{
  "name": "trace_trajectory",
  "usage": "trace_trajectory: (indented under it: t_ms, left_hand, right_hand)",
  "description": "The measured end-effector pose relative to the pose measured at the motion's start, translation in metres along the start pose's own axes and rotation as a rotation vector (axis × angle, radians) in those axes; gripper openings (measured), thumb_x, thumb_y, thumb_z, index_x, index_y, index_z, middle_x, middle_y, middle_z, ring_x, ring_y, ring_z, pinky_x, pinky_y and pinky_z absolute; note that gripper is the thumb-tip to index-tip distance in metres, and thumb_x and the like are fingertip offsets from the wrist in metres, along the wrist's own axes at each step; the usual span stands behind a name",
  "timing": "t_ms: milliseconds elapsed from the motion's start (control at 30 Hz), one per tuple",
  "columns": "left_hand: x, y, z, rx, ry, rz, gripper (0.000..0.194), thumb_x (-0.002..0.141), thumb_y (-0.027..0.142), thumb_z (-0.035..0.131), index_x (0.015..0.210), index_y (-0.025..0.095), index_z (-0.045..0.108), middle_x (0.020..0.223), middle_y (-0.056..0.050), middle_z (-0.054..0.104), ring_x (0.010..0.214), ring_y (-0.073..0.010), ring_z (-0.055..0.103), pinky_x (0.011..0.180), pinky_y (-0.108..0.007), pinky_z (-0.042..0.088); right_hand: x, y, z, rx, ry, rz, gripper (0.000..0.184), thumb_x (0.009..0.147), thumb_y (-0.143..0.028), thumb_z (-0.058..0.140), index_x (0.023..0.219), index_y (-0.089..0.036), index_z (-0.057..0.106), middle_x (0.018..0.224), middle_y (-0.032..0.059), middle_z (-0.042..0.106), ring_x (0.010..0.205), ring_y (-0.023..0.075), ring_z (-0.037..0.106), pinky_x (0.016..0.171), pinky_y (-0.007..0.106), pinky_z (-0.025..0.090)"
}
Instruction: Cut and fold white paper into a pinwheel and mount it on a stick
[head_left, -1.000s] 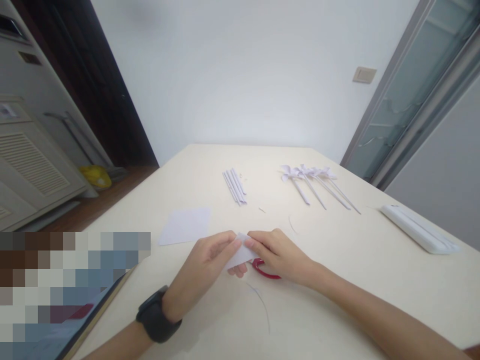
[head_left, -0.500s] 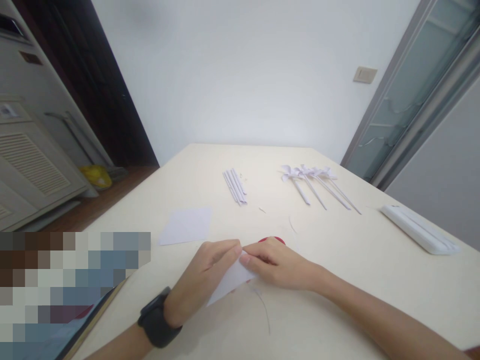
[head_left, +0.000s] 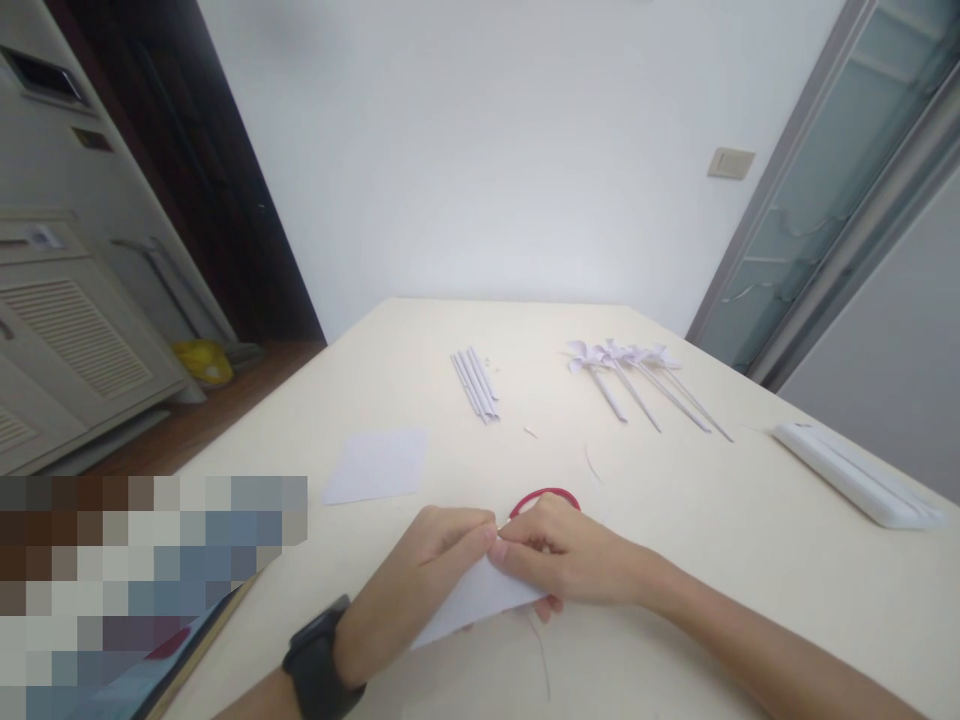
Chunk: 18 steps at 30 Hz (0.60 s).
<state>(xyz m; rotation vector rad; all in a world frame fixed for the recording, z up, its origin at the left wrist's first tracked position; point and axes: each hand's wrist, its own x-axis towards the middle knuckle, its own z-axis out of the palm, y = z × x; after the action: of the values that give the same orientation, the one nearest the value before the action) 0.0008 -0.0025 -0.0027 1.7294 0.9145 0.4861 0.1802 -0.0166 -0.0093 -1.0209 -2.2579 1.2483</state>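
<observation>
Both my hands meet over a folded sheet of white paper (head_left: 472, 605) near the front of the table. My left hand (head_left: 435, 560), with a black watch at the wrist, pinches the paper's upper edge. My right hand (head_left: 570, 555) pinches the same edge just beside it, thumb and finger closed, with other fingertips showing below the paper. Right behind my right hand lies a red loop (head_left: 551, 493), perhaps a scissors handle, mostly hidden. A flat square of white paper (head_left: 379, 465) rests to the left.
Several rolled paper sticks (head_left: 475, 384) lie mid-table. Several paper pinwheels on sticks (head_left: 626, 365) are at the back right. A long white case (head_left: 859, 475) sits near the right edge. Thin strips and a small scrap (head_left: 530, 432) are scattered about. The table (head_left: 262, 440) stands against a wall.
My view has tilted slightly, so everything sits a little lower. Fingertips of my right hand now show below the paper, and more of the red loop is visible. Both hands still pinch the paper.
</observation>
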Motion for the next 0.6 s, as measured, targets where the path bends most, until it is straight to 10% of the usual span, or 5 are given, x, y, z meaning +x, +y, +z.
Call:
trace_trajectory:
  t_ms: [600]
  left_hand:
    - [-0.009,0.0,0.011,-0.508,-0.269,0.002,0.031,0.082,0.033,0.048,0.062,0.012,0.061,0.055,0.0,0.053,0.051,-0.0111,0.044,0.05,-0.021,0.032]
  right_hand:
    - [-0.005,-0.005,-0.005,0.474,-0.324,0.028,0.038,0.084,-0.024,0.047,0.048,-0.012,0.052,0.042,-0.0023,0.05,0.038,0.0056,0.046,0.044,0.017,0.039]
